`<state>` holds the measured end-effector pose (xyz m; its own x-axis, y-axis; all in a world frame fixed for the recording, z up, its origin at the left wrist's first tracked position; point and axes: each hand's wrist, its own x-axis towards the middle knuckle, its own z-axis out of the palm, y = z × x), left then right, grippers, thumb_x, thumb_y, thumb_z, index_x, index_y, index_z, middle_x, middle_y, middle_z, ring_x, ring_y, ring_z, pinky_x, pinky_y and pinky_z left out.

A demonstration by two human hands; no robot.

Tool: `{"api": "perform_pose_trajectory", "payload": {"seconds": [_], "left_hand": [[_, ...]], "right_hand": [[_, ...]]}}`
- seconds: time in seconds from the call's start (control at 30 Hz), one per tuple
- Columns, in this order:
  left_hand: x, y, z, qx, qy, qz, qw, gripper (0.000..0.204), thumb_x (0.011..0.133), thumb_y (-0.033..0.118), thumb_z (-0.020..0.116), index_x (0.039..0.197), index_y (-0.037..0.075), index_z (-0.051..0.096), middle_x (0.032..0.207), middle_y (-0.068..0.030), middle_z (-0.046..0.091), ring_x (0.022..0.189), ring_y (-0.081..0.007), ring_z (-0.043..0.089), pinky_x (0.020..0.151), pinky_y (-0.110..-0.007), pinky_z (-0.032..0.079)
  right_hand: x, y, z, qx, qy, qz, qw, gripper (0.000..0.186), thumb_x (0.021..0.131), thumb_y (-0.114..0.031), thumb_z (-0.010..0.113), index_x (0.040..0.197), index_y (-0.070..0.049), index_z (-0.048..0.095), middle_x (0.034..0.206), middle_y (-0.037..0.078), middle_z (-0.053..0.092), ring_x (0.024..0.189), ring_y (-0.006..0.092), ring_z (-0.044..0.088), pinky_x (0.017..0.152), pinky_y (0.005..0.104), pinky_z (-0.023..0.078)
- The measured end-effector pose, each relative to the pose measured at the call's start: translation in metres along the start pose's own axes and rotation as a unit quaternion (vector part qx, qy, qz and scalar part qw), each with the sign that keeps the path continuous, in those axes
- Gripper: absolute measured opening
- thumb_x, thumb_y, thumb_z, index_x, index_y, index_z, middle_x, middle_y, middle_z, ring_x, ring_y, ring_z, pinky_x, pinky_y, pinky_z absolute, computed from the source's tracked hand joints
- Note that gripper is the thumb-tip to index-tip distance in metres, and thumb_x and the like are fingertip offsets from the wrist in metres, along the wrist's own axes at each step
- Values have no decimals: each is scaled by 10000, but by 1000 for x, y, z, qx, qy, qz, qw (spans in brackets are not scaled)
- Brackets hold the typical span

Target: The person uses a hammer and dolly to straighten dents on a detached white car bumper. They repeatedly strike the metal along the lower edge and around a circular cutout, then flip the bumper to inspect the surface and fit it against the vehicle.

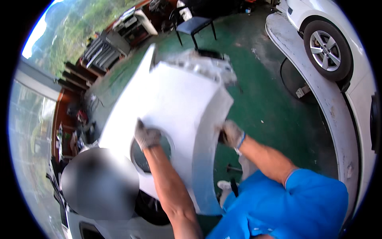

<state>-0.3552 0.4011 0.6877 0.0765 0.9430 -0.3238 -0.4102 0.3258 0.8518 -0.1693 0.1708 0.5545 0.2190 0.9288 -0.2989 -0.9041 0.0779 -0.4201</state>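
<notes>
A large white car body panel [175,91] with a round opening hangs in front of me, tilted, blurred by motion along its far edge. My left hand [147,136], in a grey work glove, grips the panel at the rim of the round opening. Part of its fingers is hidden there. At the panel's right edge, my right hand [231,134], gloved as well, is closed around the border. Beyond the panel's far end lies a pale, rough-shaped part [207,65], too blurred to name.
On the right a white car [364,75] stands beside a pale raised platform [324,107]. A dark stool [193,26] and a grey tool cabinet [105,49] are at the back. Another vehicle [139,227] is at the lower left, near a blurred round patch [99,183].
</notes>
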Motion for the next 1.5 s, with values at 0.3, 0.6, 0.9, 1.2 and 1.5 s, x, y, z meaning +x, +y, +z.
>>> {"api": "perform_pose_trajectory", "payload": {"seconds": [0.3, 0.6, 0.9, 1.2, 1.5], "left_hand": [[61, -105, -133, -116, 195, -59, 972, 210, 975, 284, 626, 959, 75, 648, 864, -90, 718, 672, -255, 682, 605, -370, 564], [127, -174, -191, -167, 282, -114, 938, 452, 985, 267, 575, 1310, -48, 567, 1342, -216, 626, 1242, -405, 597, 1112, -571, 425], [211, -138, -260, -242, 268, -96, 928, 445, 978, 273, 566, 1310, -24, 573, 1336, -199, 630, 1228, -411, 599, 1083, -569, 448], [239, -168, -262, -388, 327, -51, 860, 415, 943, 270, 659, 1241, -15, 611, 1233, -185, 671, 1162, -365, 627, 1051, -507, 479], [225, -165, -248, -379, 333, -88, 859, 465, 966, 322, 620, 1287, -13, 593, 1302, -188, 656, 1214, -357, 623, 1082, -509, 480]], "right_hand": [[76, 56, -59, 20, 45, 181, 982, 406, 816, 77, 703, 1213, 42, 621, 1068, 136, 711, 968, 272, 716, 932, 414, 578], [154, 48, -66, -42, 76, 239, 967, 404, 822, 77, 700, 1217, 14, 640, 1098, 148, 720, 1014, 285, 714, 950, 430, 573], [272, 125, -19, -114, 31, 250, 961, 379, 793, 39, 705, 1169, 23, 662, 1064, 141, 727, 981, 275, 714, 935, 432, 568], [336, 135, -18, -208, 51, 241, 947, 558, 685, 63, 655, 1239, 42, 593, 1097, 148, 703, 1006, 303, 699, 981, 430, 559], [346, 114, -16, -270, 51, 272, 922, 665, 676, 62, 675, 1328, 42, 549, 1175, 158, 681, 1074, 334, 678, 1015, 465, 545]]}}
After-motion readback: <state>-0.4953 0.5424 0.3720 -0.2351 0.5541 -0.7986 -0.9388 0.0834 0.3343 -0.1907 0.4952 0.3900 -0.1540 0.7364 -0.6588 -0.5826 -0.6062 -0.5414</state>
